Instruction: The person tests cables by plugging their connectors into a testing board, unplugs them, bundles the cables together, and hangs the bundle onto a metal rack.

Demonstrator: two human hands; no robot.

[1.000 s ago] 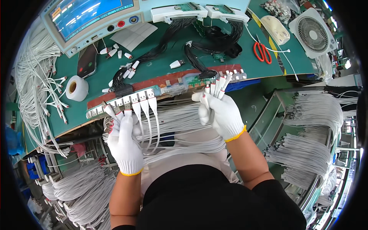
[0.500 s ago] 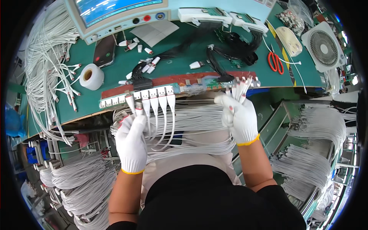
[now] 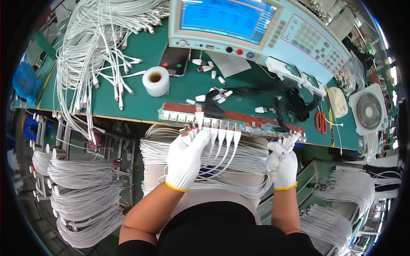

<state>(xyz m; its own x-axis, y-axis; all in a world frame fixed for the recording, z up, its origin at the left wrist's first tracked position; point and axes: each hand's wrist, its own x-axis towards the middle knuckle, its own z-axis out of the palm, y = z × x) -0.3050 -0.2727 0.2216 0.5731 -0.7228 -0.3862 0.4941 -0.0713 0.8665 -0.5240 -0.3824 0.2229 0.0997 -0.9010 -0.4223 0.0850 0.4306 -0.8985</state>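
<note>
Left hand (image 3: 186, 158): while it hovers by the port strip (image 3: 232, 115), clamps a plug (image 3: 200, 121)
Right hand (image 3: 283, 164): clamped on cable ends (image 3: 291, 141) by the strip's right end

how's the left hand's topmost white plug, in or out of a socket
Out: the topmost white plastic plug held in the white-gloved left hand shows its bare silver metal tip.

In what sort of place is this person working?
Probably a cable factory or workshop: a bench instrument with a screen, large bundles of white cables, and a row of ports.
</note>
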